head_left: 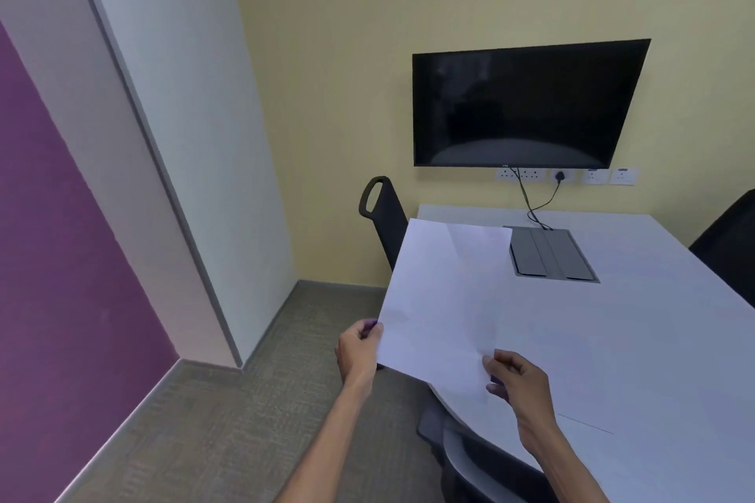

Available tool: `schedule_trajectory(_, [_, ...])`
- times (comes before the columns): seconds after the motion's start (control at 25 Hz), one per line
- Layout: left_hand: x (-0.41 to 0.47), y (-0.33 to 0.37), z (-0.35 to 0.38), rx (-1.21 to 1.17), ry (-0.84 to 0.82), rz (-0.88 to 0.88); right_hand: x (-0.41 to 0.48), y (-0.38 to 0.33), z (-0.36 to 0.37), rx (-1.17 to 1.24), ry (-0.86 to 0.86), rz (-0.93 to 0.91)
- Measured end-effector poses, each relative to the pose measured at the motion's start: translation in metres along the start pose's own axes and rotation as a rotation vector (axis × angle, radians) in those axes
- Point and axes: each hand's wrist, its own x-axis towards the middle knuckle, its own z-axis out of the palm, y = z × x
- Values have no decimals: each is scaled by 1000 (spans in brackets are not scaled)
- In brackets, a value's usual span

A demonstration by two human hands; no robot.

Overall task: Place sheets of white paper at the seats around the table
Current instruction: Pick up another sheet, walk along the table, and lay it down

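We are holding the paper [443, 298] up over the near left edge of the bench [653, 339], with both hands pinching it. Our left hand [357, 351] is gripping the left corner, thumb on top and fingers curled beneath, while our right hand [517, 382] is nipping the near edge between thumb and fingertips. We cannot tell whether we are holding one sheet or a thin stack; a faint overlapping edge near the far corner is suggesting more than one. The paper is hanging clear of the bench, tilted, its far edge reaching toward the chair [384, 216] tucked in at the far left. Another chair [470, 461] is sitting just below our hands, and a third [731, 249] is showing at the right. We are judging the paper to be very light, limp and easily creased, so it is wanting support at two spread points, as it is getting now; sheets are likely to cling together and slide, so we are expecting to peel one off by a corner. No sheet is lying on the bench in view, so we are judging the placing as barely begun.
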Motion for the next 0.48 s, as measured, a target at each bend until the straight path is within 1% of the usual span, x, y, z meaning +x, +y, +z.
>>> schedule_trajectory(0.08, [41, -2, -1, 23, -54, -8, 20, 3, 26, 28, 34, 30])
schedule_trajectory(0.16, [61, 4, -1, 17, -65, -13, 24, -4, 40, 52, 43, 51])
schedule_trajectory(0.28, [108, -6, 5, 33, -110, -38, 53, -1, 69, 59, 108, 76])
schedule_trajectory(0.32, [110, -6, 5, 40, -109, -44, 49, -2, 71, 60, 110, 85])
schedule_trajectory(0.48, [180, -15, 21, 51, -193, -109, 89, 6, 107, 57, 195, 97])
